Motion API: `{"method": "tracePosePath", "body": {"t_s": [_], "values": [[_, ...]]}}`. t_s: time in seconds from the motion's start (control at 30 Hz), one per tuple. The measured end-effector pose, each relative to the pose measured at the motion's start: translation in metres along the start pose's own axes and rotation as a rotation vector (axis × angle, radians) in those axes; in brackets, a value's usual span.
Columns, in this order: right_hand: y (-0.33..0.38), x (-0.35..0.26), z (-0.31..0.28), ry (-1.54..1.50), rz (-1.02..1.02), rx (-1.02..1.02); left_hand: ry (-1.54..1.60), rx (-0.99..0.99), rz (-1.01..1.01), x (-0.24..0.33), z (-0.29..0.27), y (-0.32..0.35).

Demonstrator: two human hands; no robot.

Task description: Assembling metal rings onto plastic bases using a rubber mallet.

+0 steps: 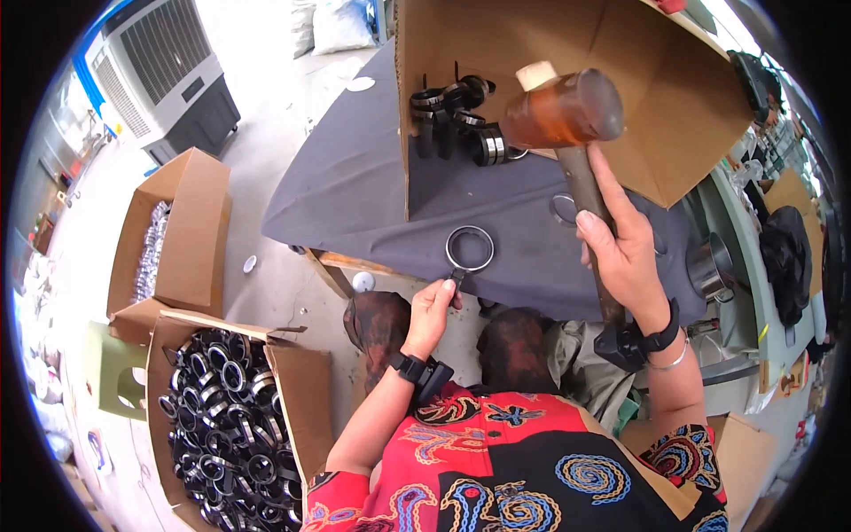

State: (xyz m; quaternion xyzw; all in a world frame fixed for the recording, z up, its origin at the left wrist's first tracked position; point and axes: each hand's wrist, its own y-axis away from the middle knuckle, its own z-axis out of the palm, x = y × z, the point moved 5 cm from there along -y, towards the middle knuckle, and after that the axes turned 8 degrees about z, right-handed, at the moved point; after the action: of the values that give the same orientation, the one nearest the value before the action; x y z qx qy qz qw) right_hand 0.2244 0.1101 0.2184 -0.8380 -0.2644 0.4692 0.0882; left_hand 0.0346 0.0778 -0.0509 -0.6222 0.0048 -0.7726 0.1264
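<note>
My left hand (429, 316) is closed on the short black handle of a ring-shaped part (470, 269), which has a bright metal rim and lies at the front edge of the dark cloth. In my right hand (625, 248) is a mallet (564, 113) with an amber, translucent head and a wooden handle. The mallet head is raised, slightly blurred, to the right of and beyond the ring. A loose metal ring (562, 210) rests on the cloth, partly hidden behind the mallet handle. Several black handled ring parts (456, 115) sit in the opening of a carton.
The large carton (674, 106) lies on its side on the cloth-covered table (337, 199). At lower left, an open box (301, 372) is full of black ring parts; beyond it, another box (199, 230) holds metal rings. A metal pot (709, 266) stands at right. An air cooler (160, 80) is far left.
</note>
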Motion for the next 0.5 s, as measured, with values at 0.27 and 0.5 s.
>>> {"method": "tracePosePath", "body": {"t_s": [0.27,0.5], "values": [[0.029,0.089,0.073,-0.113,0.509,-0.383,-0.043,-0.068,-0.018,0.003,0.006,-0.003],[0.009,0.051,0.024,-0.276,0.258,-0.029,0.007,-0.063,0.009,0.005,0.001,-0.006]]}}
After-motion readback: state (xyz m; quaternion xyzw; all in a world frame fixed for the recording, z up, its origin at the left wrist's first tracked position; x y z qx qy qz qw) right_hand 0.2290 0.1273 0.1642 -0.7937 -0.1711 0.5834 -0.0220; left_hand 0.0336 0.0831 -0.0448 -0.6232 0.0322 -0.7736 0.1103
